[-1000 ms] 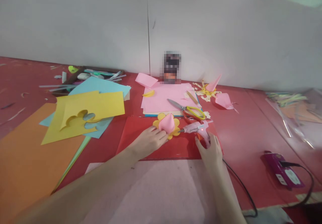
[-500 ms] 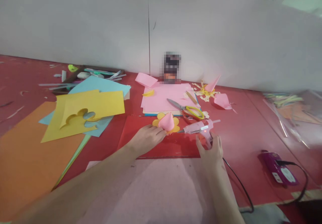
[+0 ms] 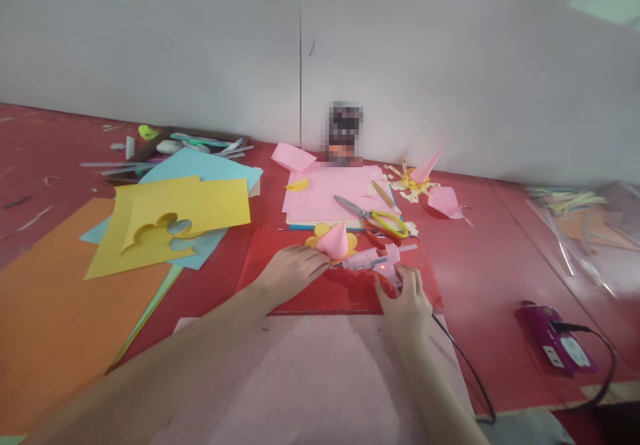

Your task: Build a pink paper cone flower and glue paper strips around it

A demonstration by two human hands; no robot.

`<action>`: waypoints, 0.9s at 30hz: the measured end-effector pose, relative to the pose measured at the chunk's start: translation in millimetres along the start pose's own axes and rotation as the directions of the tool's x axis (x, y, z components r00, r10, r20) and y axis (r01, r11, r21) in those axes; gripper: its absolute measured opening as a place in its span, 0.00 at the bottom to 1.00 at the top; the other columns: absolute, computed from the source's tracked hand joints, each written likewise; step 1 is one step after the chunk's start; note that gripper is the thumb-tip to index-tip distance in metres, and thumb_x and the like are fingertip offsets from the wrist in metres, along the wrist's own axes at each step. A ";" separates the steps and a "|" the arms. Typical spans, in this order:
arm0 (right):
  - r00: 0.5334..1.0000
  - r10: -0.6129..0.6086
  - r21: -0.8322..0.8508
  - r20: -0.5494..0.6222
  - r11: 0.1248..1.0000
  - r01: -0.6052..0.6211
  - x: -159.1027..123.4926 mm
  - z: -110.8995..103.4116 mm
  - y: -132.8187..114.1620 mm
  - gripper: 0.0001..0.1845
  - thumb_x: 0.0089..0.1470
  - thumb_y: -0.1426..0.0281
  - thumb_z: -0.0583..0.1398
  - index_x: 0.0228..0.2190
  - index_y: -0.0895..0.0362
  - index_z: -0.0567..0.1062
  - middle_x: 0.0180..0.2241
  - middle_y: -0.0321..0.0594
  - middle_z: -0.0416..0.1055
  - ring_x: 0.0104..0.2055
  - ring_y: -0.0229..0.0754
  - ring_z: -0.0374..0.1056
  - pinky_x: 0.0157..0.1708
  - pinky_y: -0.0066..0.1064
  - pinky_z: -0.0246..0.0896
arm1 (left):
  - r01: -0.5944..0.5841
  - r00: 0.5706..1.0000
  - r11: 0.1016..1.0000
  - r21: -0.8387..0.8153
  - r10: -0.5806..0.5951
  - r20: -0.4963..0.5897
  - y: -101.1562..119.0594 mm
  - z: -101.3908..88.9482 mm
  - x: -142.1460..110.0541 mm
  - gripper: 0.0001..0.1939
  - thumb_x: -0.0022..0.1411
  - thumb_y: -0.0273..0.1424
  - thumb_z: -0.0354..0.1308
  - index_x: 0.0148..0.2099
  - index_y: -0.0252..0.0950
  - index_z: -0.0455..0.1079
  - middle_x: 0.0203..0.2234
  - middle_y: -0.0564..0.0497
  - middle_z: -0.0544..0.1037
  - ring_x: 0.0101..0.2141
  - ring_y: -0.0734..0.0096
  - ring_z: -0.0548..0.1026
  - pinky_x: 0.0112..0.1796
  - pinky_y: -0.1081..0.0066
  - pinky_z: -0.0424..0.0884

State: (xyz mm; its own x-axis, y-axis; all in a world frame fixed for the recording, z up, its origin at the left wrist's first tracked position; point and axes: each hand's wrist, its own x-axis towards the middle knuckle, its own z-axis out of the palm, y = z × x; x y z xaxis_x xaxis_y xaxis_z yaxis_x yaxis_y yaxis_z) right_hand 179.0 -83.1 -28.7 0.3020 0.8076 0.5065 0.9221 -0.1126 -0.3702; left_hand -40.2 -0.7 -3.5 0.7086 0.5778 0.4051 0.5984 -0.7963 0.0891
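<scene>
A pink paper cone (image 3: 333,240) stands point up on a yellow paper flower (image 3: 353,240) with rounded petals. My left hand (image 3: 294,270) is closed at the left front of the cone, fingers against its base and the flower; the fingertips are partly hidden. My right hand (image 3: 407,293) is wrapped around the handle of a pink glue gun (image 3: 373,258) with a lit red light. Its nozzle points left, close to the front of the cone's base beside my left fingertips. Beneath both lies a red board (image 3: 300,302).
Scissors (image 3: 385,224) with yellow and red handles lie on pink sheets (image 3: 325,195) behind the flower. Yellow cut paper (image 3: 220,202) and orange paper (image 3: 65,312) lie left. Another cone (image 3: 427,165) is at back right. The gun's cord (image 3: 470,372) runs near a purple power box (image 3: 555,338).
My right hand has moved the glue gun left, bringing its nozzle from the flower's right side to the front of the cone's base. My left hand stays at the cone.
</scene>
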 end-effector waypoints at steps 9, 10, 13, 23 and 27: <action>0.995 -0.100 -0.045 -0.019 0.994 0.099 -2.9 3.7 2.9 0.14 0.52 0.63 0.55 0.39 0.57 0.66 0.34 0.39 0.70 0.33 0.39 0.67 0.29 0.27 0.58 | 0.038 0.998 0.999 0.007 -0.038 0.050 1.8 -0.3 -0.3 0.14 0.64 0.29 0.44 0.31 0.36 0.69 0.24 0.53 0.75 0.27 0.73 0.72 0.27 0.73 0.62; 0.994 -0.108 -0.041 -0.018 0.993 0.107 -3.0 4.0 3.2 0.14 0.52 0.63 0.55 0.39 0.57 0.66 0.34 0.39 0.70 0.33 0.39 0.67 0.30 0.27 0.58 | 0.038 0.998 0.999 0.008 -0.038 0.054 1.8 -0.5 -0.2 0.14 0.64 0.28 0.44 0.31 0.36 0.69 0.24 0.53 0.75 0.27 0.73 0.72 0.27 0.73 0.62; 0.992 -0.122 -0.036 -0.013 0.992 0.121 -3.3 4.3 3.6 0.14 0.52 0.65 0.55 0.40 0.57 0.66 0.35 0.40 0.70 0.35 0.39 0.68 0.31 0.28 0.58 | 0.036 0.998 0.999 0.017 -0.037 0.058 1.8 -1.2 0.0 0.14 0.64 0.28 0.44 0.31 0.36 0.69 0.24 0.53 0.75 0.27 0.73 0.71 0.27 0.73 0.61; 0.992 -0.124 -0.017 -0.001 0.992 0.124 -2.6 2.9 3.1 0.13 0.53 0.66 0.54 0.41 0.56 0.66 0.36 0.40 0.71 0.35 0.40 0.68 0.30 0.28 0.59 | 0.025 0.998 0.999 0.032 -0.027 0.059 1.3 0.9 -0.4 0.14 0.64 0.28 0.44 0.30 0.36 0.69 0.23 0.53 0.74 0.26 0.73 0.70 0.26 0.73 0.60; 0.993 -0.117 -0.005 -0.007 0.993 0.117 -1.5 0.7 2.8 0.13 0.52 0.66 0.54 0.40 0.56 0.66 0.36 0.40 0.70 0.35 0.40 0.68 0.31 0.29 0.60 | 0.016 0.999 0.999 0.042 -0.018 0.051 1.5 0.7 -0.8 0.14 0.64 0.28 0.43 0.30 0.36 0.68 0.22 0.54 0.73 0.25 0.74 0.70 0.26 0.72 0.60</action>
State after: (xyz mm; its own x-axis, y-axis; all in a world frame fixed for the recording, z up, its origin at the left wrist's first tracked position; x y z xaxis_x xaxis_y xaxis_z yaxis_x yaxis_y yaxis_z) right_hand 181.0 -84.3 -31.0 0.1940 0.8114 0.5514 0.9522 -0.0204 -0.3049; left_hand -39.6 -2.2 -4.3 0.7158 0.6003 0.3567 0.6248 -0.7787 0.0568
